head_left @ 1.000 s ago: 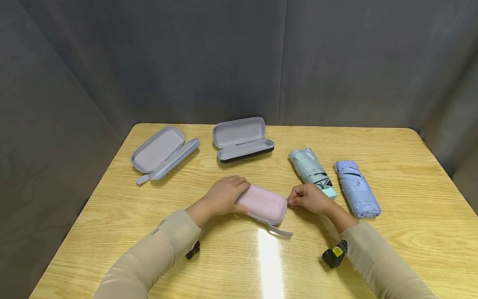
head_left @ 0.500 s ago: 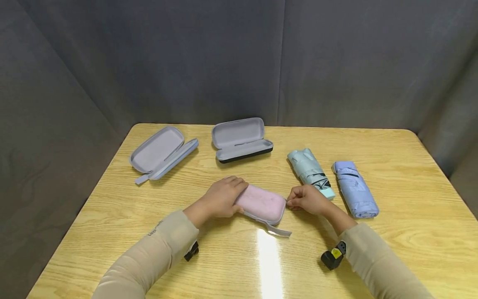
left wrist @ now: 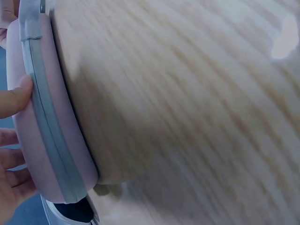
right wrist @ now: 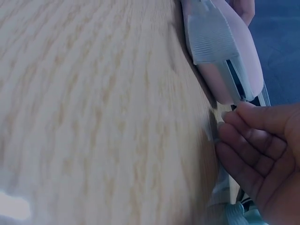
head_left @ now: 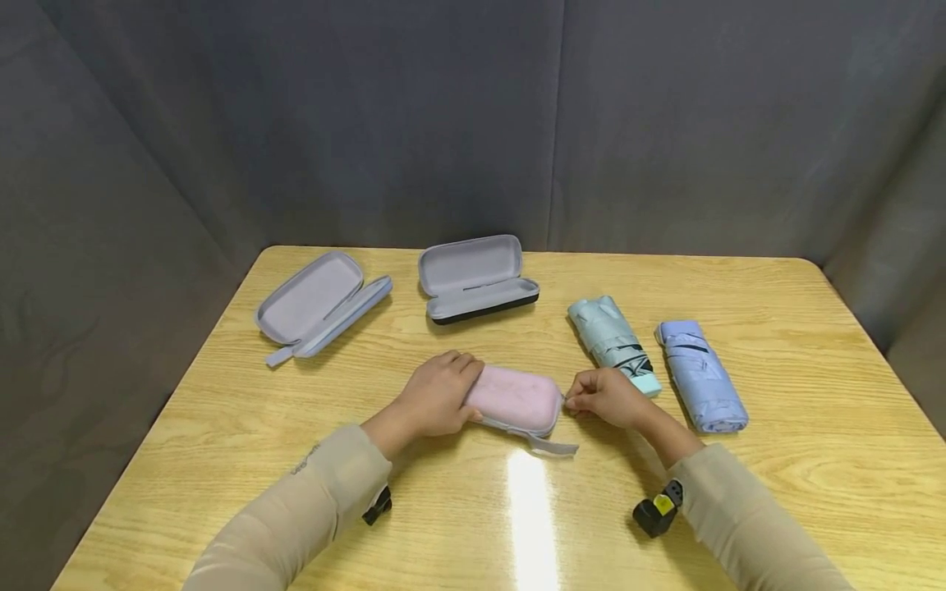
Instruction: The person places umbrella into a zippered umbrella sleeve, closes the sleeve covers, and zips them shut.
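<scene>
Grip, left hand (head_left: 439,394): curled round the left end of a pink case (head_left: 516,398), thumb on the near side by the grey seam, fingers over the far side. Grip, right hand (head_left: 609,396): thumb and forefinger pinched together on a small zipper pull (right wrist: 243,99) at the right end of the same case. Pink case: lid down, lying mid-counter between the hands; dark slit visible in the seam at its right end; one grey strap (head_left: 553,446) trailing right from the near edge. Green folded umbrella (head_left: 608,335): just beyond the right hand, pale cap at its near end. Blue folded umbrella (head_left: 702,377): right of the green one, roughly parallel, apart from it. Black case (head_left: 482,310): far middle, open, grey lining. Blue case (head_left: 347,318): far left, open, grey lining, tab at its near end. Counter (head_left: 443,533): light wood grain, glare on the near part. Curtain (head_left: 414,123): dark grey, behind the far edge.
</scene>
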A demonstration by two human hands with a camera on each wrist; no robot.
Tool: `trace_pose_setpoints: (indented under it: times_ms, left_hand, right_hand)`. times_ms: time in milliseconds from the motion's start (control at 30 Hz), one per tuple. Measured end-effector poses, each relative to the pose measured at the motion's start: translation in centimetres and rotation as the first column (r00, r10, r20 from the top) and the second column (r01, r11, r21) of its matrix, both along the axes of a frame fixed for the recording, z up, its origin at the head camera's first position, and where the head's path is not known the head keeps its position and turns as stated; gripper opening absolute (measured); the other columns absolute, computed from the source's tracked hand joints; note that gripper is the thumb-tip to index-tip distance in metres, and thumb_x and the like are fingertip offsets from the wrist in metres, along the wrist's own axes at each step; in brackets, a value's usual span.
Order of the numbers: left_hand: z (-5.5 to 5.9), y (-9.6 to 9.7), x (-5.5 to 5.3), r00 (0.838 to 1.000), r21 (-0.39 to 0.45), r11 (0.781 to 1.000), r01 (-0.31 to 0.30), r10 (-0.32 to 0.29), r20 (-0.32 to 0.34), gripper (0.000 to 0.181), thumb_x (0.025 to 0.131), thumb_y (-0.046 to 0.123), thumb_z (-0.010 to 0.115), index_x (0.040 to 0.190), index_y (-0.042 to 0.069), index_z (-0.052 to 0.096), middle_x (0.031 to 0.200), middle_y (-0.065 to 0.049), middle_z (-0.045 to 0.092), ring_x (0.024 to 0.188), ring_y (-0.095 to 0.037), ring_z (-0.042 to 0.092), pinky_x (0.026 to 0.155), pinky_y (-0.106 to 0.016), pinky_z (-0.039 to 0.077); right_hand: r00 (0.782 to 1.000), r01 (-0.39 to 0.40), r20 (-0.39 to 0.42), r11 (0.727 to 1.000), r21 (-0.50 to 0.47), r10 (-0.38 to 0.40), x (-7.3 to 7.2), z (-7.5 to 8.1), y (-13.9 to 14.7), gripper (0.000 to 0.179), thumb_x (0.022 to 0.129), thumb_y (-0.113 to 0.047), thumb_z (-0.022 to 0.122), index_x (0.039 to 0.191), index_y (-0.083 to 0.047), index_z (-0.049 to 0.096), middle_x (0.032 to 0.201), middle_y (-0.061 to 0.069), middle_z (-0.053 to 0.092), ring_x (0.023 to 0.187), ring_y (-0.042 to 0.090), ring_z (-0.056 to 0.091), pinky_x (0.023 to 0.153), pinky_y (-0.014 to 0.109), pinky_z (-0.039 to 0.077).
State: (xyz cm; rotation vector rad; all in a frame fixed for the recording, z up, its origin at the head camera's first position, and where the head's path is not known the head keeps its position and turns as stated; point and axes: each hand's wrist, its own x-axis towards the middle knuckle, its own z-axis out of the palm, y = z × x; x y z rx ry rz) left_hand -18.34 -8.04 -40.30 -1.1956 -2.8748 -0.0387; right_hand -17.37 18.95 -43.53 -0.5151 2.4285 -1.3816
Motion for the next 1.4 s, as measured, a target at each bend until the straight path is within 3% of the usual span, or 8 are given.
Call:
trace_pose_setpoints:
  times_ms: [300, 533, 933, 1167, 1400]
  left_hand:
    - [-0.5, 0.2, 0.3, 0.999, -0.018, 0.999, -0.043, 0.042, -0.029, 0.065, 0.075, 0.045, 0.061, 0.119, -0.001, 0.045, 0.115, -0.013, 0.05, 0.105, -0.026, 0.045, 0.093, -0.033, 0.032]
    - [-0.6, 0.1, 0.4, 0.994, -0.031, 0.994, -0.104, 0.103, -0.044, 0.068, 0.077, 0.048, 0.056, 0.12, -0.003, 0.043, 0.114, -0.015, 0.05, 0.105, -0.027, 0.045, 0.092, -0.033, 0.032]
    - [-0.5, 0.8, 0.2, 0.991, -0.024, 0.993, -0.111, 0.109, -0.073, 0.069, 0.078, 0.049, 0.055, 0.12, -0.005, 0.044, 0.114, -0.018, 0.05, 0.106, -0.029, 0.045, 0.092, -0.035, 0.033]
    - [-0.4, 0.6, 0.3, 0.989, -0.019, 0.991, -0.131, 0.13, -0.065, 0.07, 0.077, 0.05, 0.056, 0.12, -0.005, 0.045, 0.115, -0.019, 0.05, 0.108, -0.03, 0.044, 0.094, -0.035, 0.031]
    - [-0.4, -0.2, 1.1, 0.989, -0.01, 0.991, -0.133, 0.132, -0.071, 0.069, 0.076, 0.049, 0.057, 0.117, -0.004, 0.047, 0.111, -0.018, 0.052, 0.105, -0.029, 0.045, 0.092, -0.036, 0.033]
  right_hand:
    - [0.998, 0.035, -0.049, 0.999, 0.041, -0.033, 0.6, 0.2, -0.4, 0.006, 0.078, -0.001, 0.06, 0.073, 0.002, 0.063, 0.07, 0.008, 0.062, 0.063, 0.015, 0.056, 0.053, 0.024, 0.047]
    - [0.99, 0.011, -0.137, 0.994, 0.106, 0.004, 1.0, 0.0, -0.9, 0.007, 0.077, -0.004, 0.062, 0.071, -0.004, 0.063, 0.064, -0.001, 0.061, 0.056, 0.006, 0.048, 0.049, 0.019, 0.04]
    - [0.966, 0.009, -0.253, 0.974, 0.228, 0.05, 1.8, 0.4, -1.2, 0.012, 0.076, -0.003, 0.062, 0.067, -0.011, 0.061, 0.056, -0.009, 0.052, 0.048, 0.002, 0.038, 0.042, 0.019, 0.033]
    - [0.966, -0.014, -0.248, 0.976, 0.219, 0.069, 2.3, 0.6, -2.2, 0.014, 0.075, -0.001, 0.061, 0.065, -0.01, 0.06, 0.055, -0.01, 0.049, 0.048, 0.001, 0.037, 0.043, 0.018, 0.032]
    - [0.961, -0.033, -0.26, 0.976, 0.216, 0.09, 2.9, 0.5, -3.5, 0.015, 0.074, 0.002, 0.059, 0.065, -0.01, 0.06, 0.054, -0.01, 0.048, 0.048, 0.0, 0.038, 0.044, 0.019, 0.035]
